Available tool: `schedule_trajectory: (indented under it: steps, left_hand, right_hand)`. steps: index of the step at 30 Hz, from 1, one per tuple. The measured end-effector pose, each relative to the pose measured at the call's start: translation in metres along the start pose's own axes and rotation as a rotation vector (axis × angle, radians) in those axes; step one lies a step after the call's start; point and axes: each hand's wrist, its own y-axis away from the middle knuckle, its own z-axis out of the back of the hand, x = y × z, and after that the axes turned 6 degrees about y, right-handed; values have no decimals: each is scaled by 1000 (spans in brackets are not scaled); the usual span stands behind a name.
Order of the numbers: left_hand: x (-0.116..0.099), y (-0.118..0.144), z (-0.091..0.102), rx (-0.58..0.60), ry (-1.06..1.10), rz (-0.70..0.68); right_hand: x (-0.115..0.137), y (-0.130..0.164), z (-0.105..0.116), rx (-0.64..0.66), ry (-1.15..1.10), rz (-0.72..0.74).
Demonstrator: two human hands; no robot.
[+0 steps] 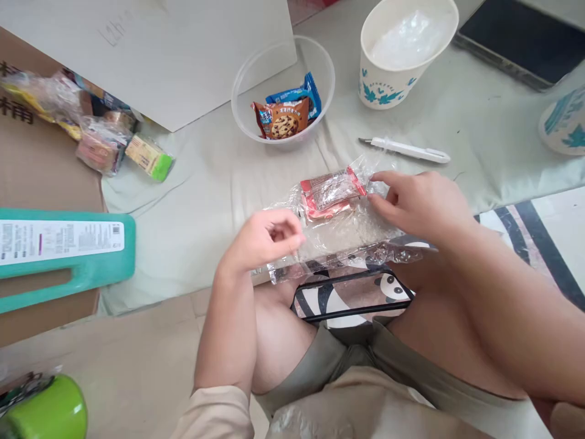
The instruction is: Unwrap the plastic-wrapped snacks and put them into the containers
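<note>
A clear plastic bag [347,235] lies on the pale cloth in front of my knees, with a red-wrapped snack [331,192] inside it. My left hand [262,241] pinches the bag's left edge between thumb and fingers. My right hand [418,201] grips the bag's right side, fingertips touching it next to the red snack. The bag's near edge hangs over a panda-print pouch [354,296] between my legs.
A clear bowl [283,61] holds a brown cookie pack and a blue pack. Behind the bag lie a white utility knife [406,148] and a paper cup [404,52]. Wrapped snacks [105,137] sit at the left by a cardboard box; a teal board [64,253] lies left.
</note>
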Motion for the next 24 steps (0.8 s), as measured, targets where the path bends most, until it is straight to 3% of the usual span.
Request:
schedule_trajectory:
  steps: [2,3,4,6,8,11,14,19,24]
  left_hand:
    - [7,-4,-1,-378,-110,-269]
    - [10,-7,-2,-473,-204,-330]
    - [13,-11,-3,-494,-303,-341]
    - [18,-19,-3,-431,-424,-280]
    - [22,-27,-3,-413,-406,-216]
    - [26,-37,-3,-534,-246,-164]
    - [25,-42,-7,-596,-4,-89]
    - [12,-44,-15,-493,458,112]
    - [0,-41,-11,-453,665,200]
  right_hand:
    - [8,3,1,-7,32,7]
    - [11,4,0,-11,37,23]
    - [12,5,-1,-27,35,43]
    - [14,5,-7,-106,7,96]
    - [14,4,-14,-227,-45,204]
    - [17,2,-28,-368,-148,436]
    - [24,-3,-41,-377,-223,551]
    - [32,-11,-50,-317,-232,551]
    - [29,-15,-46,-371,-292,606]
